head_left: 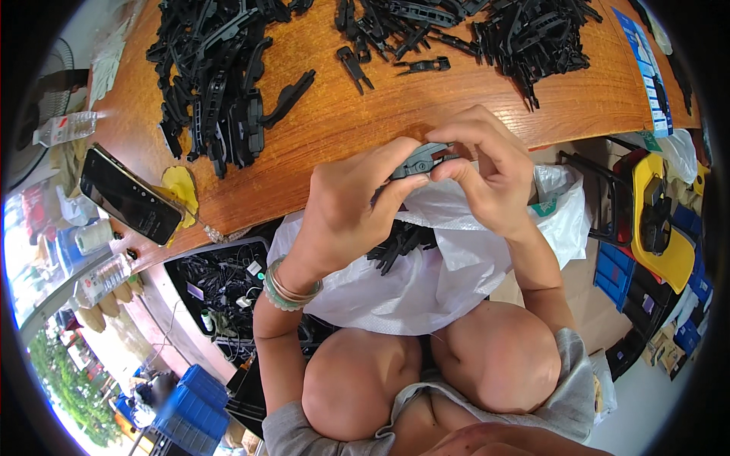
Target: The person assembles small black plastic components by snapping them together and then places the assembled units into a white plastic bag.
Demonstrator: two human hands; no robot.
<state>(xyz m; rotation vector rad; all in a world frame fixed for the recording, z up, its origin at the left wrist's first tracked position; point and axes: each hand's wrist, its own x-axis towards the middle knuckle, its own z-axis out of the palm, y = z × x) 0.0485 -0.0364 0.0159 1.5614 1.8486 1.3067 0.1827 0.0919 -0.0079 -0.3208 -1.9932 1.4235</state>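
Both my hands pinch one black clip [420, 159] at the table [365, 114] edge, left hand [346, 209] gripping, right hand [487, 171] pressing. I judge it mid-assembly; next comes a firm squeeze over the bag [456, 258].

Dark phone screen [129, 196] table's left edge; white bag [456, 258] on lap.

Even, bright daylight; both hands [414, 186] sharply in focus. Soft glare on the bench [342, 114] beyond them, faint shadows beneath. Far left of the hands, overexposed (washed out). Strong fisheye bending and a black vignette at the rim.
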